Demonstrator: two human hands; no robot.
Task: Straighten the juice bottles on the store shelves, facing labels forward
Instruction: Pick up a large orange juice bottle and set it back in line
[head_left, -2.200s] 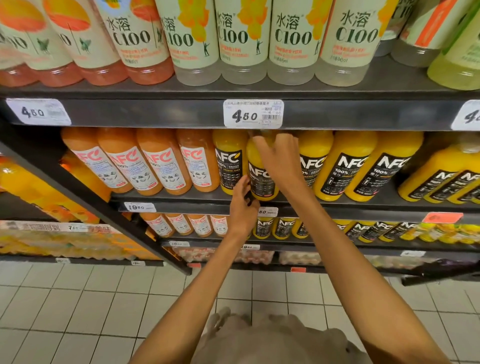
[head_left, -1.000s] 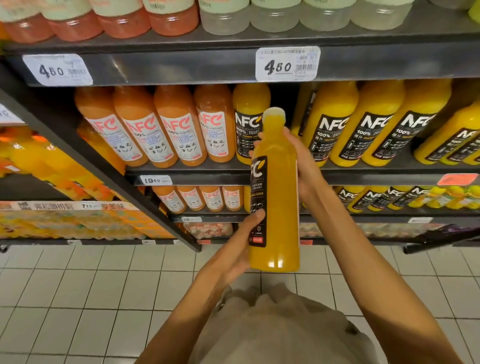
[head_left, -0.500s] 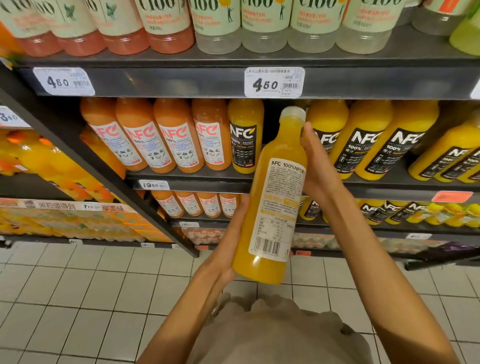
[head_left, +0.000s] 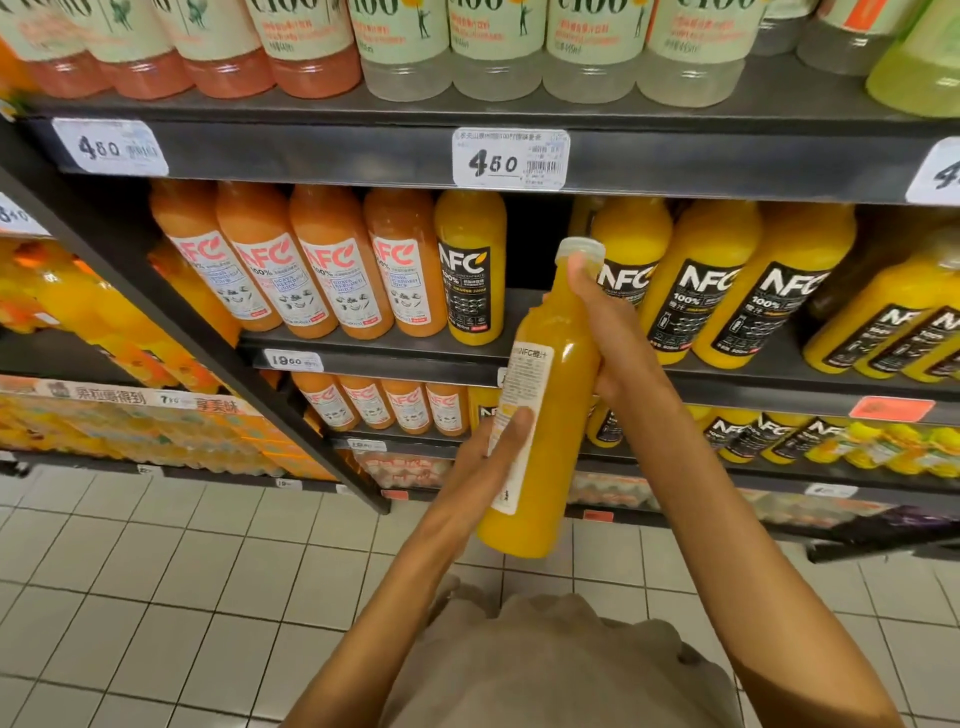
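1. Orange juice bottle (head_left: 545, 415), an NFC one, is out of the shelf and held in the air in front of the middle shelf (head_left: 374, 358), tilted with its cap toward one o'clock. Its white back label faces the person, so I judge the black front label is turned away, toward the shelf.
2. At nine o'clock from it stand four guava-coloured NFC bottles (head_left: 291, 280) with white labels facing forward, upright and touching. They look already tidy, which would explain why nobody handles them.
3. Just right of those is a single black-label NFC bottle (head_left: 470, 270), facing forward. Beside it, at eleven o'clock from the held bottle, is a dark gap in the row (head_left: 535, 249), probably the slot this bottle belongs in.
4. The left hand (head_left: 493, 457) lies against the lower body with straight fingers over the label, supporting and, I think, steering the turn rather than clasping.
5. The right hand (head_left: 608, 332) wraps the neck and shoulder, a fingertip up by the cap, carrying the weight.
6. From two to three o'clock, more black-label NFC bottles (head_left: 706, 291) lean rightward, labels forward.
7. Overhead at twelve o'clock, a price tag (head_left: 511, 158) reads 4.50.
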